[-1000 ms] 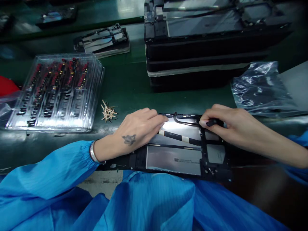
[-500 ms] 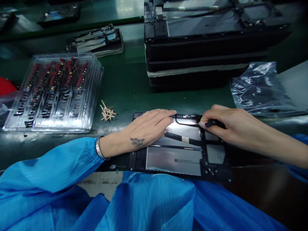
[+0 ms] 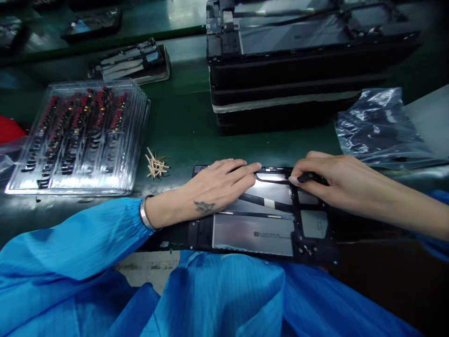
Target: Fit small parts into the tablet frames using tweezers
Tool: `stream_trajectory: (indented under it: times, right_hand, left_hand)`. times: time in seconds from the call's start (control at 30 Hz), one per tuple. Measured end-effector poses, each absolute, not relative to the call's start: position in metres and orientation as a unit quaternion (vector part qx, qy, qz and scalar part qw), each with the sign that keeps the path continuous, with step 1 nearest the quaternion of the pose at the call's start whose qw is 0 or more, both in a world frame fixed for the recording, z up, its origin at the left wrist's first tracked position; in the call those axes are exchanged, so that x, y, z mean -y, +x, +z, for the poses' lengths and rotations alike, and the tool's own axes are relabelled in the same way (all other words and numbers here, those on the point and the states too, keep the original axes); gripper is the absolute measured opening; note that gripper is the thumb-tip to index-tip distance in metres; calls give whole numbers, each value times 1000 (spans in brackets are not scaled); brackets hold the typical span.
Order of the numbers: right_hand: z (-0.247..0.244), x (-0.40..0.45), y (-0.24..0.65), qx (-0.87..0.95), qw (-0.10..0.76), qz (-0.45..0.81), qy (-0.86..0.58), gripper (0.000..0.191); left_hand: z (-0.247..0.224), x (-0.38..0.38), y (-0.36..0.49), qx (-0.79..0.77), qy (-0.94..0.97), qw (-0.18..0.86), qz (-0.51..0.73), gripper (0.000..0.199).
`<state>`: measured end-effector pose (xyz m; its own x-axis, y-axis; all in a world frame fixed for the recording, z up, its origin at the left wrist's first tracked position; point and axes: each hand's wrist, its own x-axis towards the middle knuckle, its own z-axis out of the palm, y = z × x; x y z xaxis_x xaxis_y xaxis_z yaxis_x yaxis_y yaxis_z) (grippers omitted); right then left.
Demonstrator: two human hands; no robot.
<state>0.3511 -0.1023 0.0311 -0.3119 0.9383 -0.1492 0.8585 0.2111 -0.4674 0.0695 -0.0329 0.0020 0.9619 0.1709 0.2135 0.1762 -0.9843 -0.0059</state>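
Note:
An opened tablet frame (image 3: 252, 231), black-rimmed with silver metal inside, lies flat at the table's front edge. A dark flat cable with a pale patch (image 3: 269, 203) crosses its middle. My left hand (image 3: 224, 185) rests palm down over the upper left of the frame, fingers stretched out along the top edge and none wrapped round anything. At the upper right, my right hand (image 3: 328, 175) pinches a short black tool (image 3: 312, 178) between thumb and fingers. Its working end is hidden, so its exact kind does not show.
Beyond the frame stands a tall stack of similar tablet frames (image 3: 280, 70). Clear plastic trays (image 3: 70, 187) with small red and black parts are at left, beside a pile of pale strips (image 3: 156, 164). A plastic bag (image 3: 382, 126) lies at right. Another small stack (image 3: 133, 63) sits farther back.
My left hand has slid slightly to the right along the top edge, its fingers a little more spread. My right hand keeps its pinch in nearly the same spot. The tablet frame stays put.

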Motion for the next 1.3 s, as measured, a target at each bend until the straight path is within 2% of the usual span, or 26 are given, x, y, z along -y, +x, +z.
stream_trajectory:
  times: [0.23,0.43,0.83,1.3]
  right_hand:
    - [32,102,354,757,81,251,-598,30]
    - [36,100,355,743,98,256,-610,37]
    - [35,103,348,774,93,221,-586,20]
    - [33,102,348,788,75,201,-577,19]
  left_hand:
    - [14,32,70,68,-994,24,-86,27]
    - [13,23,71,47,-991,10,-125,33]
    - [12,17,67,16,-990,13,-136,37]
    - [15,20,68,-8,-986,96,-135,35]
